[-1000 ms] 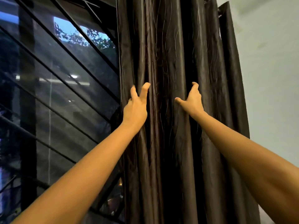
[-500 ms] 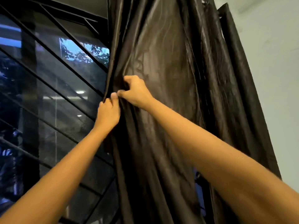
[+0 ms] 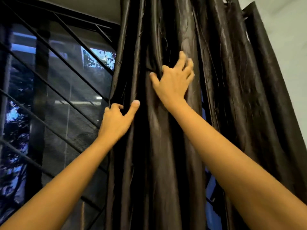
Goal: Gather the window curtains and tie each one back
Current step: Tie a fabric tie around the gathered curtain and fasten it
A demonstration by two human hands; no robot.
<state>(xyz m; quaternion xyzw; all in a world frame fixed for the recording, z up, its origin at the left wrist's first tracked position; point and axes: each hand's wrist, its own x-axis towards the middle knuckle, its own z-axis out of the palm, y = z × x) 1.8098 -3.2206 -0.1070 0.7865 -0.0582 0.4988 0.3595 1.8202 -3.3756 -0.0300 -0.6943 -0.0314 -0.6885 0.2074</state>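
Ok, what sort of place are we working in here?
Probably a room indoors, likely a home: a dark curtain hangs beside a barred window showing trees outside, with a plain white wall to the right.

The curtain [image 3: 222,83] is hanging in tight upright folds, running out past the top edge of view, so whatever is holding it up cannot be seen. Its left edge is lying against the barred window [image 3: 66,83]; its right edge is hanging beside the pale wall [image 3: 292,47].
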